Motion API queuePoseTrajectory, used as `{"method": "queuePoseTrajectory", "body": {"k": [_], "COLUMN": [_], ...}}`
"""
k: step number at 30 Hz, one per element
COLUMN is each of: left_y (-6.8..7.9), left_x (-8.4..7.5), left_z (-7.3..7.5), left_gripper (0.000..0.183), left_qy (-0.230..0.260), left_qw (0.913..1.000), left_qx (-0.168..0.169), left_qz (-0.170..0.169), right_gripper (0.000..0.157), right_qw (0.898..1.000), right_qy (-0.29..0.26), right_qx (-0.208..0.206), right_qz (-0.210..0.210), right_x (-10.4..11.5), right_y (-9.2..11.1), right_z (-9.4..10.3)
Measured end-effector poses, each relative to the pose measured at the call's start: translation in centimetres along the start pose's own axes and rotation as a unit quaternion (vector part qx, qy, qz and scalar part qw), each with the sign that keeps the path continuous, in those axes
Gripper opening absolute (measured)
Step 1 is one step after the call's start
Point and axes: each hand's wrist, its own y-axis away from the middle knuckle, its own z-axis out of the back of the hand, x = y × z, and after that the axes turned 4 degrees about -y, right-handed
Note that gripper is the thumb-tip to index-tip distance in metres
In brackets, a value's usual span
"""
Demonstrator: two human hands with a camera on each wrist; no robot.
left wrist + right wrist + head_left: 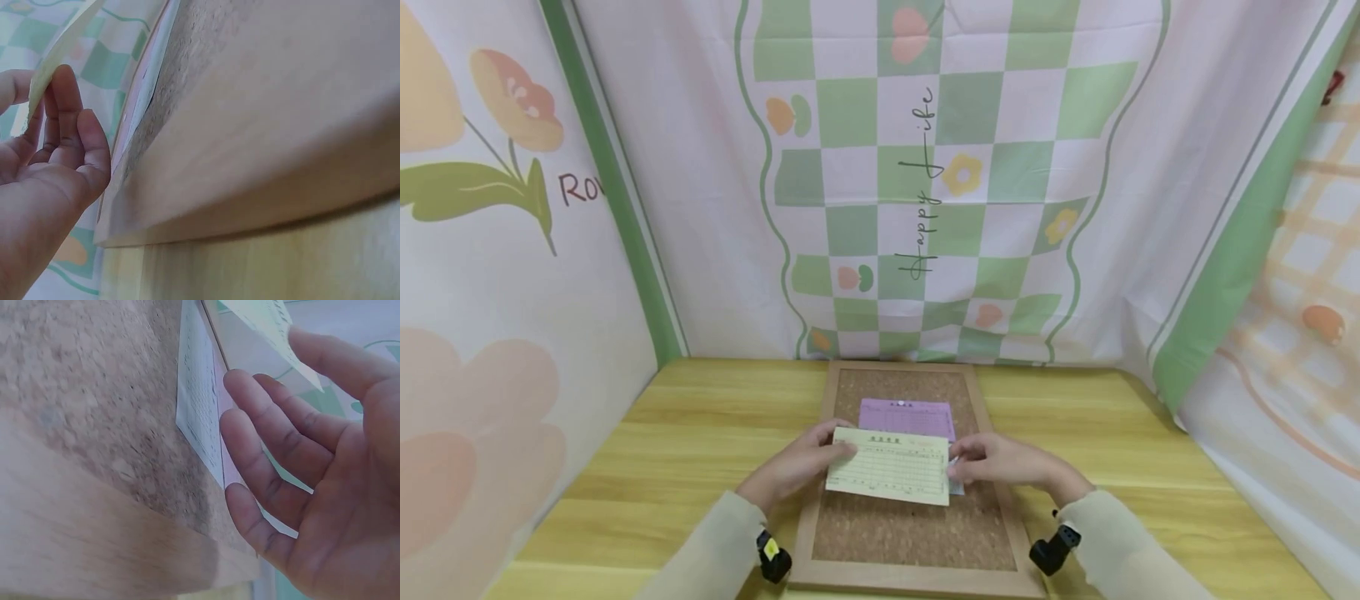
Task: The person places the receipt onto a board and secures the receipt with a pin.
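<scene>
A pale yellow printed slip [887,471] is held level above a cork board [917,537]. My left hand [797,467] pinches its left end between thumb and fingers, as the left wrist view also shows. At the slip's right edge is my right hand [1003,461], its thumb tip at the paper and its fingers [240,434] loosely bent and spread apart. A purple printed slip [910,414] lies on the board with a small white pin [901,403] at its top. Beneath the yellow slip lies a whitish printed slip [200,394], mostly hidden in the head view.
The board's wooden frame [917,575] rests on a yellow wood-grain table [700,433]. Behind the table hangs a green-and-white checked cloth [910,208], and printed cloths close off both sides. A dark camera [1055,548] is strapped on each wrist.
</scene>
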Motion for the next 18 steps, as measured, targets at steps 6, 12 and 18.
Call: {"method": "queuePoseTrajectory", "body": {"k": [6,12,18], "left_y": [-0.10,-0.15,0.08], "left_x": [0.04,0.31,0.05], "left_z": [-0.31,-0.32,-0.08], "left_gripper": [0.029,0.031,0.051], "left_qy": [0.001,-0.006,-0.041], "left_qw": [1.0000,1.0000,0.9983], "left_qx": [0.002,-0.006,-0.034], "left_qz": [-0.003,-0.002,0.022], "right_gripper": [0.028,0.036,0.034], "right_qw": [1.000,0.999,0.999], "right_qy": [0.009,0.017,0.014], "right_qx": [-0.011,-0.026,-0.033], "right_qz": [0.010,0.013,0.017], "right_x": [-0.27,-0.58,-0.05], "right_y": [-0.30,-0.54,-0.22], "right_z": [-0.45,-0.70,-0.70]}}
